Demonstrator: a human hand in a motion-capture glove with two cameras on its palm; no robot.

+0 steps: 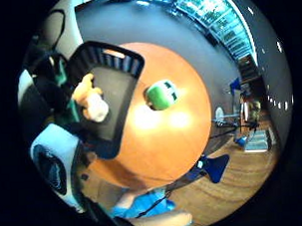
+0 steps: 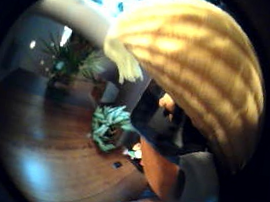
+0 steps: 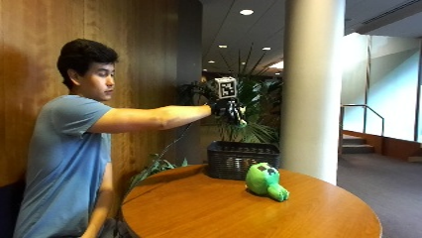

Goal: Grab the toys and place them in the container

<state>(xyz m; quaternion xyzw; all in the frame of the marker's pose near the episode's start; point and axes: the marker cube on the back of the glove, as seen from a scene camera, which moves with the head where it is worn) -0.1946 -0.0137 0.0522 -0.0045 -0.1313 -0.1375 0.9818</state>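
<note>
My gloved right hand [image 3: 227, 110] is stretched out above the black basket [image 3: 242, 159] at the table's far edge. Its fingers are curled round a soft toy; a green bit of it [image 3: 241, 122] sticks out below the hand. The thumb side palm view is largely filled by that toy's yellow striped knit [image 2: 195, 64]. An orange and cream toy [image 1: 91, 101] shows inside the basket [image 1: 120, 62]. A green plush toy [image 3: 266, 181] [image 1: 161, 94] lies on the round wooden table [image 3: 198, 208], just in front of the basket.
A thick white column [image 3: 313, 89] stands right behind the table, and potted plants [image 3: 260, 111] stand behind the basket. A wood-panelled wall runs along the person's side. The bare left arm hangs down beside the table's near edge.
</note>
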